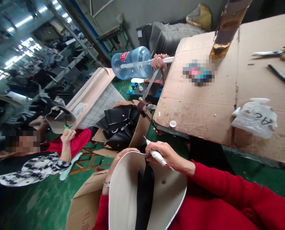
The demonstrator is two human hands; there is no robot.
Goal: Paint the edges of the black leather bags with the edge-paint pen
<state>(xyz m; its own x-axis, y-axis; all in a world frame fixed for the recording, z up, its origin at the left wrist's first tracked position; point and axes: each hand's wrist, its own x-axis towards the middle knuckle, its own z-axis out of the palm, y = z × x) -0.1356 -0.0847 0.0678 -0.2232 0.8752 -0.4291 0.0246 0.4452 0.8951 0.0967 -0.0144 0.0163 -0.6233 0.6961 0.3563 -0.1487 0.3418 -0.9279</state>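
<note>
An open handbag (123,191) with a pale lining rests against my lap, its mouth turned up. A black strap-like piece (144,195) lies inside it, and a small square fitting (163,181) shows in the lining. My left hand (119,161) grips the far left rim from outside; part of it is hidden behind the wall. My right hand (165,155) is closed round a slim white-handled tool (156,156) with a thin pointed metal tip, held over the bag's upper rim. Whether the tool touches the rim I cannot tell.
A cardboard-topped table (199,105) stands at right, bearing yellow-handled pliers (281,52), a plastic bag (258,118) and a white cap (173,124). A box of black bags (118,121) sits ahead, beneath a water jug (132,62). Another person (37,163) works at left.
</note>
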